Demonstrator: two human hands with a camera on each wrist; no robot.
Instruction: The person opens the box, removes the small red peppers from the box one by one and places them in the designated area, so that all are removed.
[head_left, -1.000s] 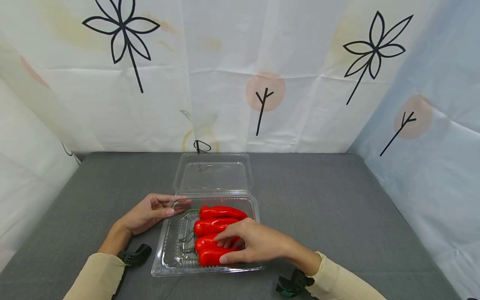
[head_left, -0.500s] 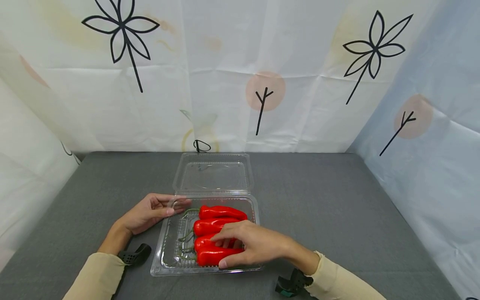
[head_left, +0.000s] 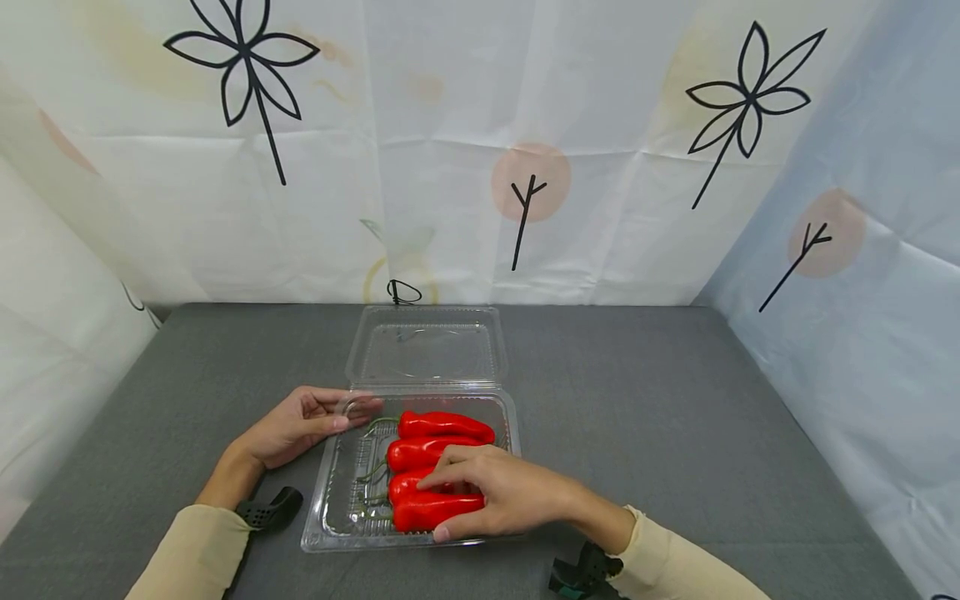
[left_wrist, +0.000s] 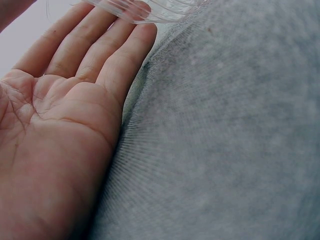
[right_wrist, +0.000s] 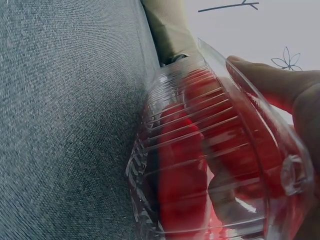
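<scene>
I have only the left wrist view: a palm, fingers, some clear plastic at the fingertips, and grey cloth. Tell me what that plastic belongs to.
Observer: It is a clear plastic container, its lid folded open on the far side.
Operator: Now say what lies inside.
Observer: Four red peppers, side by side.
Operator: Report whether anything is reaching in there.
Observer: Yes, the right hand: it is curled over the nearest pepper, thumb at that pepper's near side.
</scene>
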